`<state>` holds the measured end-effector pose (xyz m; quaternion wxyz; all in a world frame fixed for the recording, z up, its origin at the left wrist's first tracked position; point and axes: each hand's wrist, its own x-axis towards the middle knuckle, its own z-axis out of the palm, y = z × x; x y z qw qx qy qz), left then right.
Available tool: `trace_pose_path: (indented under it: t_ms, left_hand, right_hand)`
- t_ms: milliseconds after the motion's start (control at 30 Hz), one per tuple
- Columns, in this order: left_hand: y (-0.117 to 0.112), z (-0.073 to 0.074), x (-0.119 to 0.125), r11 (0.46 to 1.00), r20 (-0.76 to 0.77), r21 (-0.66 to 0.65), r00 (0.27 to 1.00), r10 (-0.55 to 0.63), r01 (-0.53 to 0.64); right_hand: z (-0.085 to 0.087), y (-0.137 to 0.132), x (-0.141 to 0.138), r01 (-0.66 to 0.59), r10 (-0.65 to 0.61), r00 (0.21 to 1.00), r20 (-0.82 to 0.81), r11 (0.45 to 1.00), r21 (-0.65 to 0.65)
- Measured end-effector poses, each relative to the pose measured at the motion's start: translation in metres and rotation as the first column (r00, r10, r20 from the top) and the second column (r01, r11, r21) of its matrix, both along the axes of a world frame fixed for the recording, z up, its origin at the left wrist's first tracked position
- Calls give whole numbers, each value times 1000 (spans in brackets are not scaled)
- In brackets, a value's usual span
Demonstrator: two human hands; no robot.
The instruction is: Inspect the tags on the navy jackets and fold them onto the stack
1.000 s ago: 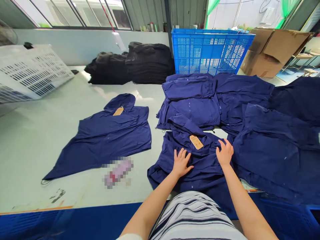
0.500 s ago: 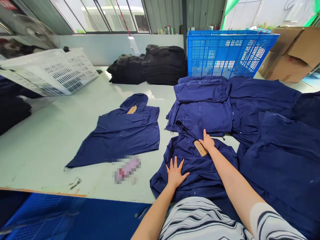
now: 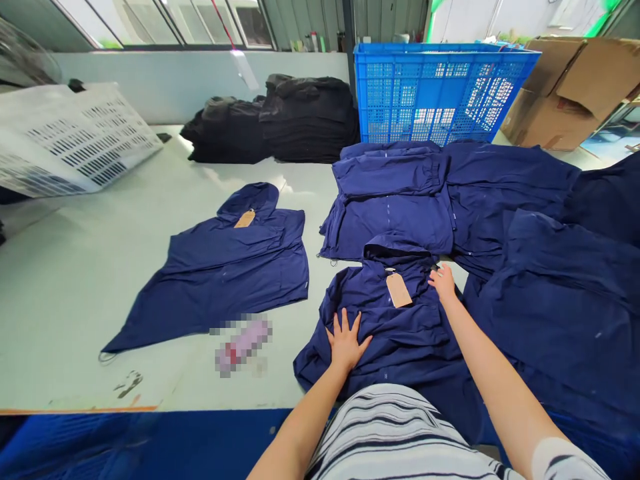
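left hand [image 3: 346, 343] flat on the hooded navy jacket [image 3: 395, 333], right hand [image 3: 443, 283] up beside the hood [image 3: 397, 250]

and here we are at the worktop [image 3: 90, 280], the jacket lying rumpled right in front of the person, its front edge near the worktop's edge! the left grip is wide open, palm pressed down on the cloth, fingers spread, holding nothing. over on the right, the grip is half curled at the jacket's shoulder, fingers resting on the navy fabric, and whether they have pinched a fold i cannot tell. a kraft paper tag [image 3: 399, 290] sits on the jacket just below the hood, between the two hands. right behind it, a folded pile of navy garments [image 3: 390, 213] touches the hood, with more navy cloth [image 3: 545, 313] heaped to the right. out on the left lies a second navy jacket [image 3: 235, 267], tag [image 3: 245, 219] at its hood, and just below it a pixelated object [image 3: 243, 345]. at the back, black stacks [image 3: 305, 120] and a blue plastic crate [image 3: 440, 93]
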<state>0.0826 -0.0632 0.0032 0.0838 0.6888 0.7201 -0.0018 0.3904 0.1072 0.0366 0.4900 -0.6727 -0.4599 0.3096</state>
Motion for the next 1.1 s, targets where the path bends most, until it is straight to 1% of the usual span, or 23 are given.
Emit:
trace_pose_path:
  t_ms: [33,67,100,167,233,300,367,433,500,567,633,667,700,767,800,833,867,900,967,1000,1033,1067,1100]
  left_hand:
    - [0,0,0,1000,-2,-1,1000,-1,1]
    - [0,0,0,1000,-4,-2,1000,-1,1]
    - [0,-1,0,1000,-8,-3,1000,-1,1]
    - [0,-3,1,1000,-20,0,1000,-1,1]
    - [0,-5,1,1000,-39,11,999,-3,3]
    - [0,-7,1,1000,-49,20,999,-11,12]
    - [0,-6,-1,1000,-35,18,999,-25,25]
    - [0,-2,-4,999,28,9,999,-34,34]
    - [0,5,-5,999,159,23,987,-38,35]
    - [-1,15,-2,996,318,73,946,-65,44]
    - [0,26,6,986,436,142,889,-142,88]
    - [0,31,11,978,467,174,864,-186,116]
    - [1,35,15,970,484,200,846,-223,141]
    - [6,43,17,960,490,227,833,-257,163]
    - [10,47,13,960,480,230,839,-256,161]
    - [14,51,6,961,458,227,854,-249,159]
    - [19,56,-3,963,419,221,876,-239,157]
    - [25,60,-15,965,363,214,905,-222,151]
    - [35,68,-41,972,202,212,969,-141,98]
    - [39,71,-52,974,116,221,990,-79,52]
    - [41,73,-61,973,40,232,999,-15,6]
    - [42,72,-68,971,-16,236,999,30,-25]
    - [42,70,-72,974,-50,223,998,48,-35]
  right_hand:
    - [-2,-19,-2,-12,13,995,96,1000,-19]
    - [-3,-39,-4,-70,73,979,189,997,-20]
    - [-4,-59,-8,-173,170,941,293,985,-16]
    - [-6,-96,-16,-390,368,800,473,919,-56]
    - [-9,-125,-21,-494,479,653,586,856,-149]
    - [-14,-145,-25,-503,522,564,640,832,-235]
    - [-16,-154,-28,-477,533,519,668,829,-292]
    - [-14,-154,-34,-413,496,526,690,859,-303]
    - [-10,-149,-45,-337,426,613,666,903,-267]
    - [-3,-144,-63,-302,371,776,510,929,-216]
    - [2,-142,-86,-321,357,916,181,926,-201]
    - [4,-142,-97,-359,362,932,-21,911,-202]
    - [6,-143,-108,-414,374,903,-212,888,-198]
    - [9,-145,-124,-556,426,762,-488,817,-154]
    - [11,-146,-128,-618,462,688,-560,777,-118]
    - [12,-146,-130,-658,493,642,-587,747,-92]
    - [13,-145,-129,-676,518,637,-571,732,-91]
    - [14,-144,-126,-676,544,669,-506,728,-112]
    - [12,-143,-116,-657,621,753,-219,733,-178]
    - [10,-144,-110,-655,666,746,-24,726,-211]
    - [7,-146,-106,-662,703,693,162,709,-245]
    - [3,-150,-102,-672,725,612,314,687,-277]
    - [-1,-154,-99,-676,733,533,423,669,-309]
